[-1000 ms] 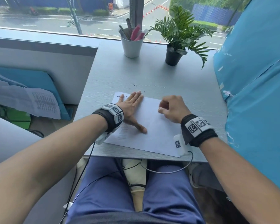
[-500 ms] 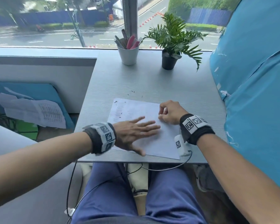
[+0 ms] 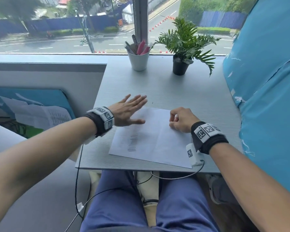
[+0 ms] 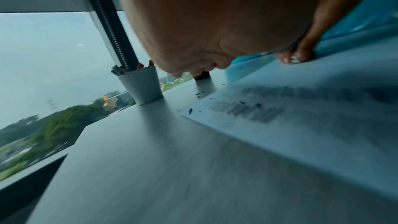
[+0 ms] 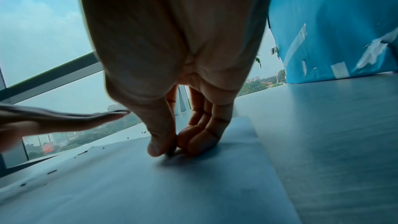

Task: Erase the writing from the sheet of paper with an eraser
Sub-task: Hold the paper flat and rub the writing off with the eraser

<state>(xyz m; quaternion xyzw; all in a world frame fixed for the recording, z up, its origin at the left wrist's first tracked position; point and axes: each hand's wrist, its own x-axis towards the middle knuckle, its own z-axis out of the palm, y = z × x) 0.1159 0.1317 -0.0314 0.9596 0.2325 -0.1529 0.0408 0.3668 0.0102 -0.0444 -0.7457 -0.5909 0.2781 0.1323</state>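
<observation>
A white sheet of paper lies on the grey table, with blurred grey writing down its left part. My left hand is flat with straight fingers just above the sheet's far left corner and holds nothing; it also shows as my left hand in the right wrist view. My right hand rests curled on the sheet's far right part. Its thumb and fingers pinch a small eraser against the paper, mostly hidden. Dark eraser crumbs lie by the sheet's far edge.
A white cup of pens and a potted plant stand at the table's far edge by the window. A blue covered panel runs along the right side. A grey partition borders the left. Cables hang below the near edge.
My left hand went from the sheet's far left to its near middle, then back up to the far left corner, fingers straight throughout. The right hand stayed put on the sheet.
</observation>
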